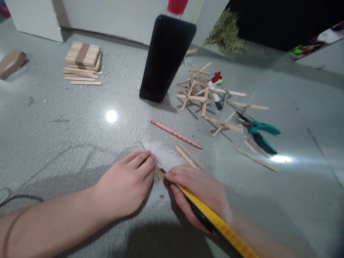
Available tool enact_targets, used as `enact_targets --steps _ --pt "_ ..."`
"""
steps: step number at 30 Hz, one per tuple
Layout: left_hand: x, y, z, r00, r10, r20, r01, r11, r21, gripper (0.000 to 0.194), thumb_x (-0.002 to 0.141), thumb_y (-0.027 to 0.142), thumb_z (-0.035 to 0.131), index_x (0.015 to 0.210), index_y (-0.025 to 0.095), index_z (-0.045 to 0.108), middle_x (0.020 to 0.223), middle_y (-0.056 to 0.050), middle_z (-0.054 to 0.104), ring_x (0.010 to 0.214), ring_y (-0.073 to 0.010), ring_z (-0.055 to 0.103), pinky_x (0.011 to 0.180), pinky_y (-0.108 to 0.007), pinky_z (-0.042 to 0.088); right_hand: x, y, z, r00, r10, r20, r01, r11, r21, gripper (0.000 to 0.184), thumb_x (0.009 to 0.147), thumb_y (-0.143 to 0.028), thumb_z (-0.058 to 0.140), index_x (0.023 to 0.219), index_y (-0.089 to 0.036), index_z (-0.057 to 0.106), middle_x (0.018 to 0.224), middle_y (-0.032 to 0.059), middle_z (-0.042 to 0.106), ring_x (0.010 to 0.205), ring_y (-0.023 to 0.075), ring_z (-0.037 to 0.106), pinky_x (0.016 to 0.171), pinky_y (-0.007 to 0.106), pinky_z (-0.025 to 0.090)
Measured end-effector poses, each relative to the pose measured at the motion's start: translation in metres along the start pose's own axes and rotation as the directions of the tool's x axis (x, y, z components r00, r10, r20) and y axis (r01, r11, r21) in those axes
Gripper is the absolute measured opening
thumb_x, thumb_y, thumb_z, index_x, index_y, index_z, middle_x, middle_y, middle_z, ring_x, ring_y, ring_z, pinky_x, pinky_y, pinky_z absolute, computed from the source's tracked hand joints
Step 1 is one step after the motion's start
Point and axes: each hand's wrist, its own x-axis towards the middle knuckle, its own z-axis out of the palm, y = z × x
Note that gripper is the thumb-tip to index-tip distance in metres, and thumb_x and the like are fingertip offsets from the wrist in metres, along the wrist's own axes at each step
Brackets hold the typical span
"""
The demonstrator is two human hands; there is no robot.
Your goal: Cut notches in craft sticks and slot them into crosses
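Craft stick [159, 173] lies on the gray table [80, 139] between the person's two hands, mostly hidden under the fingers. From where I stand, the left hand [129, 179] has its fingers bunched over the stick, clasping it down against the surface. The right hand [199, 184] is wrapped around a yellow-and-black cutter [215, 216], whose tip meets the stick just beside the left fingertips.

Near the right hand lie two loose sticks [191, 156], and beyond them a pink pencil [176, 134]. Farther back, a dark phone [167, 59] stands tilted in front of something with a red cap [177, 6]. To its right I see crossed sticks [191, 97] in a cluster, a white marker [215, 95] among them, and green-handled pliers [266, 128]. Far left sits a banded stick bundle [90, 53].
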Motion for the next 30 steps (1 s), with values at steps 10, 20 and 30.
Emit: enact_targets --steps 10,20,30 --pt "-0.0012 0.0011 0.0005 1.000 -0.014 0.013 0.014 0.999 -0.029 0.038 0.095 0.015 0.045 0.117 0.001 0.073 0.127 -0.019 0.071 0.119 -0.0338 0.067 0.105 -0.045 0.056 0.0009 0.0011 0.0013 1.000 0.008 -0.028 -0.007 1.000 0.018 0.021 0.089 -0.004 0.053 0.099 -0.017 0.065 0.086 0.0047 0.075 0.080 0.0140 0.072 0.079 0.025 0.061" --pt "-0.0035 0.0033 0.0014 0.999 -0.018 0.028 0.018 0.999 -0.027 0.037 0.098 0.013 0.043 0.118 0.002 0.072 0.132 -0.019 0.069 0.125 -0.0327 0.065 0.109 -0.045 0.053 -0.0026 0.0010 -0.0034 0.993 0.057 -0.101 -0.050 0.996 0.067 0.029 0.087 -0.005 0.053 0.104 -0.025 0.063 0.083 0.0013 0.075 0.077 0.0192 0.075 0.070 0.032 0.064" --pt "-0.0056 0.0066 0.0014 0.998 -0.010 0.057 0.011 1.000 -0.019 0.037 0.096 0.014 0.050 0.125 0.001 0.068 0.136 -0.020 0.066 0.128 -0.0337 0.063 0.109 -0.044 0.051 -0.0007 0.0045 0.0015 0.997 0.065 -0.041 -0.063 0.997 0.044 0.023 0.088 -0.007 0.054 0.101 -0.023 0.064 0.084 0.0017 0.076 0.078 0.0150 0.075 0.075 0.026 0.063"
